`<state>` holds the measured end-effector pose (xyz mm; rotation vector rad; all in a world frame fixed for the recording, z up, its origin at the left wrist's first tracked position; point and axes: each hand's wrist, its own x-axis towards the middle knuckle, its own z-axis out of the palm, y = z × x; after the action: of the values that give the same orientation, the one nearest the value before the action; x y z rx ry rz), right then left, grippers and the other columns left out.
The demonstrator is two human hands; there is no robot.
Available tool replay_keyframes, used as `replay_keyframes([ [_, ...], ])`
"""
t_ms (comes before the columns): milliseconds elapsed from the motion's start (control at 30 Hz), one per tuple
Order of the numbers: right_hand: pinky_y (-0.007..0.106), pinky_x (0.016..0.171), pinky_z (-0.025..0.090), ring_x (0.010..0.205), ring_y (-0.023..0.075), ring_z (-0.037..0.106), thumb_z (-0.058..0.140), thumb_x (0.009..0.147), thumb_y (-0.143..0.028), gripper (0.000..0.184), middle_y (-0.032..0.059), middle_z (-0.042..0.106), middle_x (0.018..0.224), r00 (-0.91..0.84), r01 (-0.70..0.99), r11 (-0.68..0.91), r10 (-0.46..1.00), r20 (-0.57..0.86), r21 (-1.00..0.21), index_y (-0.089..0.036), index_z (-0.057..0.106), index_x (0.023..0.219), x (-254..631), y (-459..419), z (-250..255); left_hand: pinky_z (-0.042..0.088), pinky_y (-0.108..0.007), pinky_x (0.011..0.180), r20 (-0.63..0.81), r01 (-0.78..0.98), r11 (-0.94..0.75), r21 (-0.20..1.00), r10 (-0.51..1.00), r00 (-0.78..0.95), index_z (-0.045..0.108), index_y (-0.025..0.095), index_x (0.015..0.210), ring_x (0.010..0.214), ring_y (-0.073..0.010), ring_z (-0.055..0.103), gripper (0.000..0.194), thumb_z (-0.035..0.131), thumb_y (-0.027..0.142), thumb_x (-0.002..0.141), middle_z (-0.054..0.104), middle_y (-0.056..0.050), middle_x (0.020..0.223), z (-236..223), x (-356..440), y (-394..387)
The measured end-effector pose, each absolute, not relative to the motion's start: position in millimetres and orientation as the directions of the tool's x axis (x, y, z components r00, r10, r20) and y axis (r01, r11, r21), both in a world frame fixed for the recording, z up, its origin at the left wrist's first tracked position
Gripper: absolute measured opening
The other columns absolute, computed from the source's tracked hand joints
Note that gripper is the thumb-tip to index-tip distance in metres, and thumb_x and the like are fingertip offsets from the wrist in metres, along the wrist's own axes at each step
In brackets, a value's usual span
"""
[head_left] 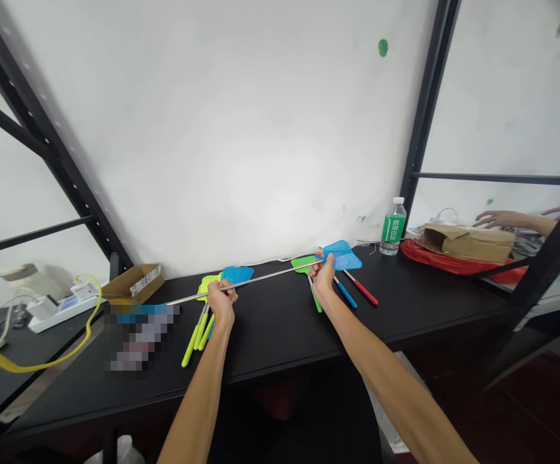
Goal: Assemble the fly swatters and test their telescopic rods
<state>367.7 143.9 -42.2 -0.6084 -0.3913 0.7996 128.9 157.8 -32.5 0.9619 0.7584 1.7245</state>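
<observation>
A fly swatter [270,276] with a long, extended metal rod is held across the black table. Its blue mesh head is at the right and its blue handle at the left. My left hand [222,301] is closed around the rod near the handle; my right hand [323,274] grips it just below the head. Beneath my left hand lie several swatters with yellow-green handles [191,341] and a blue swatter head [237,275]. By my right hand are swatters with a green handle [316,300], a blue handle [346,294] and a red handle [366,292].
An open cardboard box [137,283] sits at the left, beside a pixelated patch. Further left are a power strip [62,314] and a yellow cable [89,322]. A water bottle [392,227] stands back right. Beyond the post, another person's hand [504,219] is above cardboard [473,243] on red plastic [434,261].
</observation>
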Motion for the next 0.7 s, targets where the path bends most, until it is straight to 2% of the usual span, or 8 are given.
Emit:
replay_keyframes([
  [200,0.021,0.039,0.028,0.039,0.0083,0.035,0.04,0.09,-0.063,0.048,-0.0074,0.039,0.048,0.506,-0.568,0.485,0.843,0.183,-0.665,-0.02,0.062,0.093,346,144,-45,0.017,-0.022,0.035,0.294,-0.403,-0.236,0.884,0.952,0.089,0.037,0.022,0.045,0.031,-0.0074,0.021,0.044,0.039,0.043,0.083,0.027,0.004,0.037,-40,170,146],
  [333,0.021,0.039,0.029,0.039,0.0078,0.035,0.043,0.089,-0.062,0.048,-0.0068,0.04,0.048,0.545,-0.591,0.47,0.832,0.104,-0.655,-0.019,0.064,0.091,350,144,-44,0.018,-0.022,0.036,0.241,-0.335,-0.178,0.925,0.958,0.156,0.041,0.02,0.048,0.033,-0.0063,0.023,0.047,0.045,0.05,0.084,0.031,0.004,0.04,-40,174,144],
  [467,0.022,0.038,0.028,0.037,0.0081,0.033,0.036,0.091,-0.062,0.051,-0.0082,0.033,0.047,0.628,-0.593,0.496,0.778,0.021,-0.634,-0.02,0.063,0.089,363,144,-42,0.022,-0.022,0.037,0.203,-0.405,-0.197,0.893,0.979,-0.027,0.037,0.022,0.05,0.032,-0.0064,0.022,0.049,0.043,0.057,0.084,0.026,0.007,0.038,-33,152,150],
  [600,0.023,0.037,0.027,0.036,0.0085,0.03,0.035,0.092,-0.062,0.051,-0.0089,0.03,0.045,0.738,-0.551,0.579,0.675,-0.026,-0.6,-0.02,0.063,0.089,376,143,-40,0.022,-0.023,0.036,0.124,-0.484,-0.259,0.836,0.948,-0.293,0.035,0.023,0.055,0.032,-0.0067,0.022,0.044,0.04,0.054,0.084,0.029,0.008,0.04,-27,129,157],
  [700,0.023,0.036,0.027,0.037,0.0088,0.03,0.038,0.09,-0.063,0.051,-0.0085,0.03,0.044,0.773,-0.514,0.61,0.634,-0.017,-0.603,-0.019,0.064,0.087,378,142,-40,0.019,-0.024,0.035,0.101,-0.463,-0.292,0.837,0.913,-0.394,0.033,0.023,0.057,0.032,-0.0072,0.022,0.041,0.042,0.052,0.084,0.029,0.008,0.041,-25,125,157],
])
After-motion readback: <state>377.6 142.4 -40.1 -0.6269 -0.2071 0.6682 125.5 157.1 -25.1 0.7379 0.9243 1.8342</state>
